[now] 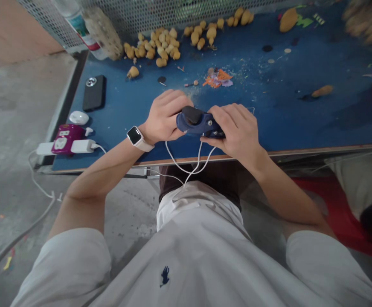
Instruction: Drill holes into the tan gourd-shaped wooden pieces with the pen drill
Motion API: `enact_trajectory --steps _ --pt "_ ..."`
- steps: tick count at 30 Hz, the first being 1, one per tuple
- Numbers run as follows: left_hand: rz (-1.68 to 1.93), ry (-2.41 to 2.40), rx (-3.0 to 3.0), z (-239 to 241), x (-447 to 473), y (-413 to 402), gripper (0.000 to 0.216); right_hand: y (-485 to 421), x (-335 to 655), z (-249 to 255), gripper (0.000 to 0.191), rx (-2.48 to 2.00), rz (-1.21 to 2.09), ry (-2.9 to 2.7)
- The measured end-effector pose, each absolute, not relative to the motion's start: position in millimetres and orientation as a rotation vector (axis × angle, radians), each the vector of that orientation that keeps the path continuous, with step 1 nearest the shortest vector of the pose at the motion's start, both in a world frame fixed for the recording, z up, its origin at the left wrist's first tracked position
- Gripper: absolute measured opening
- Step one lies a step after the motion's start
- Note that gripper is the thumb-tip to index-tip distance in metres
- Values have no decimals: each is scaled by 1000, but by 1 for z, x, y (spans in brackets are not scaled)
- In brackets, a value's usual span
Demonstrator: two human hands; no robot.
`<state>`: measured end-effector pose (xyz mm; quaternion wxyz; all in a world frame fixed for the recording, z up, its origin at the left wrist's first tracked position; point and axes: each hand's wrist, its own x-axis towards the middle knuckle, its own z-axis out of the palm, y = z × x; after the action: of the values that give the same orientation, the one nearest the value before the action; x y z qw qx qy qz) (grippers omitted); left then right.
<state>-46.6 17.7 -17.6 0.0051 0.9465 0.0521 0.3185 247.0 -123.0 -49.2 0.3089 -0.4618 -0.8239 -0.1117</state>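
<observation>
At the near edge of a blue counter (pixel 301 115), a person's left hand (pixel 165 117), a white-banded smartwatch (pixel 135 136) on its wrist, and right hand (pixel 235 130) clamp together around a navy handheld tool (pixel 199 122), white cables (pixel 186 164) looping down from it. Toward the left of the counter lie a pink power strip (pixel 66 139) and a black phone (pixel 94 92); farther off, orange scraps (pixel 217 78) and heaps of tan lumps (pixel 150 47) spread below a perforated metal mesh (pixel 160 13).
</observation>
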Motion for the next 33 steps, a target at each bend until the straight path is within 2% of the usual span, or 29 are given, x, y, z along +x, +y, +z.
enact_trajectory --steps 9,15,20,28,33 --pt "958 210 2932 -11 -47 15 81 -126 247 -46 94 -1237 -259 -2205" --pt "979 219 2904 -12 -46 13 71 -128 249 -48 89 -1223 -286 -2221" --pt "953 249 2924 -12 -48 15 72 -129 249 -48 89 -1184 -353 -2215" --pt "1167 -14 2867 -16 -43 16 45 -123 250 -54 88 -1154 -349 -2168" --pt "1054 87 2931 -21 -40 13 78 -119 251 -59 98 -1162 -354 -2139"
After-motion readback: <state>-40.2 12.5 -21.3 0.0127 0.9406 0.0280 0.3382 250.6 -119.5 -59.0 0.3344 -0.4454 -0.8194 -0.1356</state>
